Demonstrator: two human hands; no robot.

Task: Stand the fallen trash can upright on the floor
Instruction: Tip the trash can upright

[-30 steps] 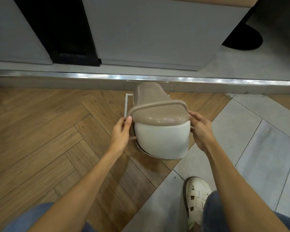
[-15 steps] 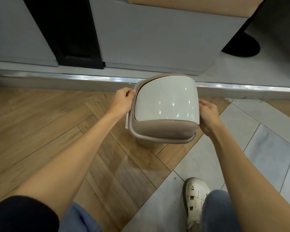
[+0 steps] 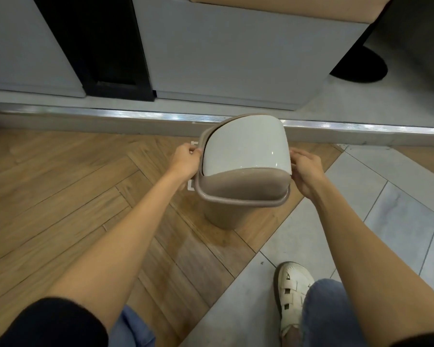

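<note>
Between the hands, head view: trash can (image 3: 243, 186), taupe body with a pale swing lid (image 3: 246, 146), straight ahead of the person and centred between both arms.
Floor spot: base down near the seam where the herringbone wood floor (image 3: 60, 196) meets the grey tiles (image 3: 386, 209), just short of the metal threshold strip (image 3: 110, 113).
Long axis: running top to bottom, close to vertical, rim tipped slightly toward the camera; whether the base sits fully flat cannot be told, the far edge being hidden by the body.
Left hand (image 3: 186, 161): closed on the left side of the rim, fingers curled over the edge.
Right hand (image 3: 306, 169): closed on the right side of the rim, mirroring the left.
Nearer hand: neither, by the look of it; both at the same height, on opposite sides, equally far forward.
White marks (image 3: 191, 182): tape corners on the wood just left of the can, partly hidden behind hand and rim.
Nearby: white sandal (image 3: 292, 289) on the tile, well apart from the can; grey cabinet front (image 3: 236, 58) beyond the strip.
Stage, as a judgement: righting nearly done, with settling the base flat and letting go left.
Risk, as a judgement: a light can, likely to rock if let go while tilted.
</note>
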